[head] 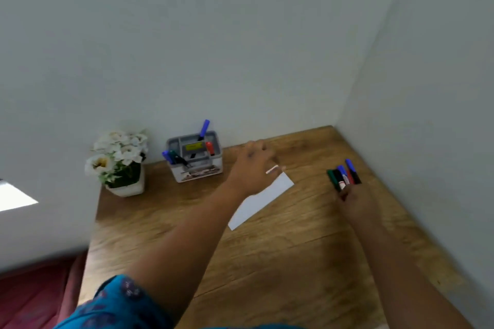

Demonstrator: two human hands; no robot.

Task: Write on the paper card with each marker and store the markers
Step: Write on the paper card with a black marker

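Observation:
A white paper card (pixel 263 201) lies slanted on the wooden desk (pixel 280 262). My left hand (pixel 251 168) reaches over the card's far end, blurred, with its fingers curled downward. A thin pale stick (pixel 272 169) shows at its fingertips; whether the hand holds it is unclear. My right hand (pixel 355 201) rests on the desk at the right and grips a bundle of several markers (pixel 344 175) with green, blue, red and black caps pointing away from me. A grey desk organiser (pixel 196 159) stands against the back wall and holds blue, green and red markers.
A white pot of white flowers (pixel 120 161) stands left of the organiser near the desk's left edge. Walls close the desk at the back and on the right. A dark red surface (pixel 34 296) lies below the desk's left edge.

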